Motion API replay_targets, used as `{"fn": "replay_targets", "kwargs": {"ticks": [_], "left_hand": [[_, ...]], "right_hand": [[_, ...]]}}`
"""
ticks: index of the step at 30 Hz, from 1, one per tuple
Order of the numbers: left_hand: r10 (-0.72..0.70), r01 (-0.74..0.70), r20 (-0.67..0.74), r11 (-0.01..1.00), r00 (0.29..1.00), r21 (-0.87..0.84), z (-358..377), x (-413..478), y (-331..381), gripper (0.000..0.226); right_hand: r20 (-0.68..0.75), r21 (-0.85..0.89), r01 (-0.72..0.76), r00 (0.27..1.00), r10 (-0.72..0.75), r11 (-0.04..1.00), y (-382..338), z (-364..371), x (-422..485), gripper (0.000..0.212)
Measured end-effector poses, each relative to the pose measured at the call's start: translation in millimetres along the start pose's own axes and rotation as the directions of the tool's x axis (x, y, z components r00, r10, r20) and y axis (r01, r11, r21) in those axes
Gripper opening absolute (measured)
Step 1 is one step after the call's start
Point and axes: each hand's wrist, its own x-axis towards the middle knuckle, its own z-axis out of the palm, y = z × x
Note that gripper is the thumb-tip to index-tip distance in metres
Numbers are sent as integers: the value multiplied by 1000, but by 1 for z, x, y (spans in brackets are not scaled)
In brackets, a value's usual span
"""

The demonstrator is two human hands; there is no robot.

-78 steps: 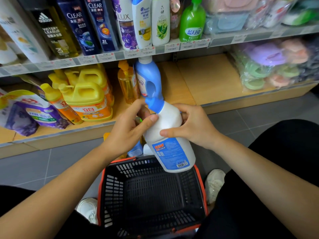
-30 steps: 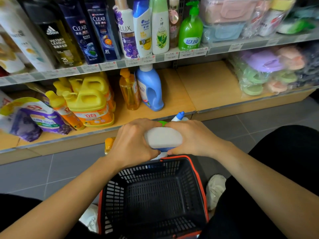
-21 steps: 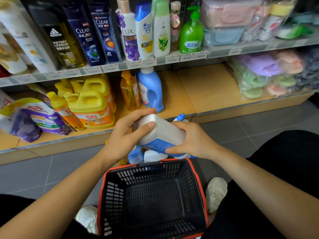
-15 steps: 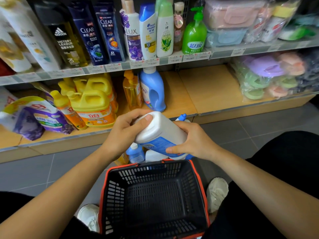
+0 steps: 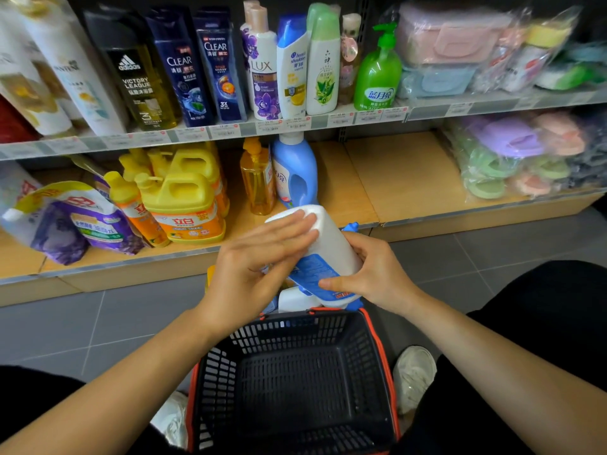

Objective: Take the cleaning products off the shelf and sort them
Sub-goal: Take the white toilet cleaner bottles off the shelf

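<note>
Purple pouches: lay on the lower shelf at nine o'clock of the view, not yet taken.
Yellow jugs: stood just right of the pouches, at ten o'clock, also untouched on the shelf.
Amber pump bottle: stood upright at twelve o'clock from the hands, on the shelf.
Left hand: fingers were straight and close together, laid flat against the side of the white bottle and gripping nothing.
Blue jug: stood touching or just beside the amber pump bottle, on its right.
Floor group: a white bottle stood on the tiles at twelve o'clock from the basket, with other caps partly hidden around it; how many could not be told.
Basket: sat at six o'clock between the person's legs; no product showed inside it.
White bottle: was held in the air, tilted, base up and cap end down, over the floor group and just beyond the basket's far rim.
Right hand: fingers were curled round the bottle's lower, labelled part, bearing it.
Progress: judged early to middling. A few products seemed to be off the shelf already, this one was in hand but not placed, and the pouches, yellow jugs, pump bottle and blue jug were left.
</note>
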Motion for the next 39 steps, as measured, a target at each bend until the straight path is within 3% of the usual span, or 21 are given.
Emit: {"fn": "replay_targets", "kwargs": {"ticks": [3, 6, 10, 16, 19, 24, 27, 29, 34, 37, 39], "left_hand": [[79, -75, -54, 995, 995, 64, 4, -2, -1, 23], [45, -30, -131, 992, 990, 119, 1, 1, -4, 28], [-21, 41, -124, 986, 992, 161, -2, 2, -10, 32], [-313, 294, -135, 945, 940, -142, -1, 2, -9, 43], [-378, 340, -134, 909, 916, -241, -2, 5, -9, 46], [-230, 226, -276, 973, 933, -46, 2, 1, -12, 43], [-73, 126, -364, 984, 929, 124, 2, 3, -11, 32], [-7, 64, -300, 981, 954, 181, -3, 6, -10, 31], [-2, 2, 4, 985, 1000, 174, -10, 11, -10, 37], [31, -40, 60, 986, 998, 160, -11, 11, -14, 39], [60, -62, 15, 986, 998, 155, -10, 9, -16, 36]], "right_hand": [[-12, 37, 7, 1000, -7, 999, 0, 0, 0, 54], [-23, 106, 15, 1000, -12, 994, -3, -1, 1, 50], [-27, 200, 7, 1000, -2, 980, -4, -3, 2, 51], [-27, 266, 3, 1000, 4, 964, -2, -6, 2, 56], [-14, 314, -10, 1000, 15, 950, -1, -5, 2, 56], [-1, 394, -30, 999, 33, 919, -1, -4, 2, 50], [16, 443, -43, 999, 40, 896, -4, -3, 2, 46], [34, 457, -50, 999, 39, 888, -5, -3, 2, 45], [59, 379, -66, 997, 47, 923, -5, 1, 1, 46], [79, 359, -79, 995, 54, 930, -3, 2, 1, 47], [71, 369, -87, 995, 65, 925, -1, 3, 2, 47]]}}
